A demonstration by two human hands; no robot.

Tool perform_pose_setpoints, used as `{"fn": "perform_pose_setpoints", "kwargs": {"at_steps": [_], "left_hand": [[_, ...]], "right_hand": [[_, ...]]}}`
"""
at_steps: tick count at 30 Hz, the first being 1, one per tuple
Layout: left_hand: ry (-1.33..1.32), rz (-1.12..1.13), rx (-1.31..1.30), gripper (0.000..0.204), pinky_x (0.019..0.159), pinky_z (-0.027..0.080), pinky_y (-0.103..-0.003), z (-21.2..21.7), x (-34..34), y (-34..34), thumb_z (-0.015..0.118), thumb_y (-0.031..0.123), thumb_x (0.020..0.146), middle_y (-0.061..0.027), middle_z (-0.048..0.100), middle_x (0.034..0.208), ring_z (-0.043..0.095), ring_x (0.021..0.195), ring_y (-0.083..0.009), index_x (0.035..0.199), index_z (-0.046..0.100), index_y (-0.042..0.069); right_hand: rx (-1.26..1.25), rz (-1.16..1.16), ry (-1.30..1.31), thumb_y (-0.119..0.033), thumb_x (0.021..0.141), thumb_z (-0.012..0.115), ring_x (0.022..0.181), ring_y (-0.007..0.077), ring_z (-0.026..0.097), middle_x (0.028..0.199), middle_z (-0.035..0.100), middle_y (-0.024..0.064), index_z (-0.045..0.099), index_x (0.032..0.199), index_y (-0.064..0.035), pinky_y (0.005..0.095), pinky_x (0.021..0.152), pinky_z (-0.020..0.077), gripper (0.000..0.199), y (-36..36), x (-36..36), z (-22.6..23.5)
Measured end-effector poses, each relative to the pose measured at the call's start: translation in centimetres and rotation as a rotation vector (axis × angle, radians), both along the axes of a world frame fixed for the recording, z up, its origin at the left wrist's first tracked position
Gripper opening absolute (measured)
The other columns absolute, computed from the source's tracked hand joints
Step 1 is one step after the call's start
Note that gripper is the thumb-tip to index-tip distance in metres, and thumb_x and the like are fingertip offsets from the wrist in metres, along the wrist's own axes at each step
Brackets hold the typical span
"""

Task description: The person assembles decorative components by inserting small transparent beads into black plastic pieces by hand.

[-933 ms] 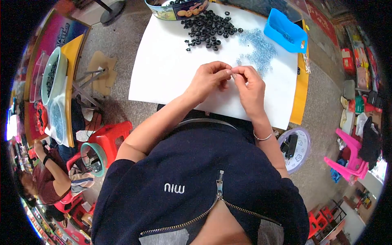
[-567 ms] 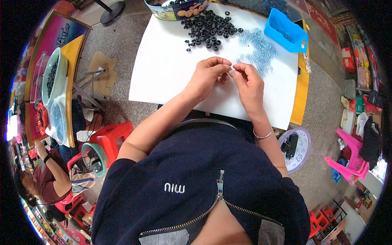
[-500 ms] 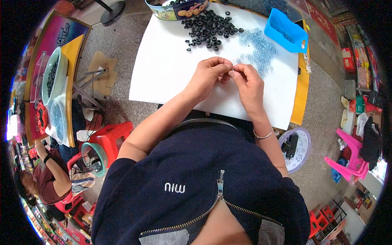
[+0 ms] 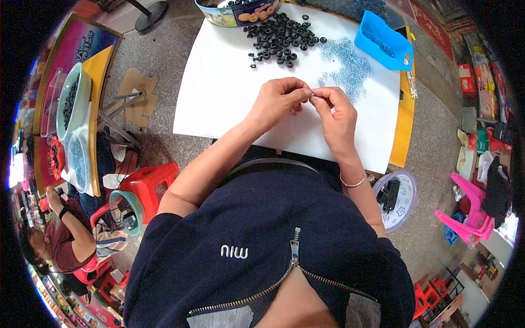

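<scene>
Over the white sheet [image 4: 219,93] on the table, my left hand [image 4: 280,102] and my right hand [image 4: 339,120] meet with their fingertips pinched together. A tiny pale speck shows between the fingertips, too small for me to name. Beyond my hands lies a loose heap of small black rings and plugs [image 4: 279,38], rubbery in look. Just past my right hand, many small clear bluish pieces [image 4: 350,68] are spread out. A blue plastic tray [image 4: 402,61] at the far right holds more of the bluish pieces. A printed oval tin [image 4: 223,16] with black parts stands at the far left.
To the left, a second table holds a pale green basin [image 4: 85,90] of black parts and a clear container [image 4: 78,164] of bluish pieces. A red stool [image 4: 150,183] stands near it, and a person [image 4: 68,235] sits beyond. Right are a lilac basket [image 4: 404,210] and a pink chair [image 4: 476,210].
My hands have shifted slightly: the right a little to the right, the left a touch to the left. Their fingertips still meet. The heaps and the tray have not moved.
</scene>
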State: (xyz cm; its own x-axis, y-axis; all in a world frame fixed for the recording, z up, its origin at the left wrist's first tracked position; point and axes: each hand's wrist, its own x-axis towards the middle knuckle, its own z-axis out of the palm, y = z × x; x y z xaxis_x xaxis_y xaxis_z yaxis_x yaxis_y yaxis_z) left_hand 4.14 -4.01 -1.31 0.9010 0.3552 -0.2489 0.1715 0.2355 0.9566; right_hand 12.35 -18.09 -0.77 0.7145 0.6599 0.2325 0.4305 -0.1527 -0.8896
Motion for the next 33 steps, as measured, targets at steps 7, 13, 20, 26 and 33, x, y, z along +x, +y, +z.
{"fn": "perform_pose_setpoints", "kwargs": {"at_steps": [7,13,20,26,33], "left_hand": [[0.003,0.059,-0.028,0.020,0.055,0.045,-0.022,0.0,0.1,-0.5,0.061,0.019,0.090,-0.0017,0.060,0.072,0.055,0.060,-0.0078,0.091,0.065,0.000],[0.030,0.068,-0.054,0.020,0.054,0.043,-0.022,-0.4,0.1,-0.6,0.061,0.020,0.091,-0.0007,0.059,0.072,0.053,0.060,-0.0078,0.091,0.064,0.000],[-0.009,0.101,0.266,0.016,0.058,0.046,-0.022,0.0,0.0,-1.3,0.060,0.017,0.092,0.0000,0.061,0.077,0.055,0.065,-0.0064,0.095,0.065,0.001],[-0.060,0.194,0.114,0.019,0.056,0.047,-0.022,-0.1,0.1,-1.6,0.060,0.018,0.091,-0.0013,0.062,0.071,0.055,0.062,-0.0061,0.093,0.065,-0.001],[-0.065,0.200,0.110,0.018,0.056,0.047,-0.022,-0.6,0.2,-1.8,0.058,0.017,0.092,-0.0012,0.062,0.072,0.056,0.062,-0.0060,0.092,0.064,0.000]], "right_hand": [[0.038,-0.055,0.148,-0.010,0.088,0.061,0.070,0.0149,0.060,0.082,0.064,0.0090,0.062,0.094,-0.0007,0.0276,0.066,0.0482,0.011,0.4,-0.2,-0.2],[-0.007,-0.028,0.125,-0.010,0.089,0.061,0.071,0.0126,0.060,0.081,0.065,0.0086,0.061,0.095,-0.0007,0.0267,0.066,0.0484,0.011,0.6,0.0,-0.5],[0.052,-0.067,0.041,-0.006,0.087,0.061,0.072,0.0104,0.059,0.081,0.066,0.0058,0.062,0.094,-0.0004,0.0258,0.066,0.0486,0.009,0.6,-0.1,-1.0],[0.141,-0.065,0.412,-0.013,0.092,0.058,0.070,0.0084,0.058,0.079,0.064,0.0034,0.062,0.093,-0.0011,0.0244,0.065,0.0485,0.013,0.7,-0.1,0.2],[-0.075,-0.015,0.331,-0.021,0.094,0.055,0.063,0.0089,0.054,0.072,0.063,0.0040,0.060,0.090,-0.0013,0.0245,0.059,0.0448,0.021,0.5,0.2,-0.5]]}}
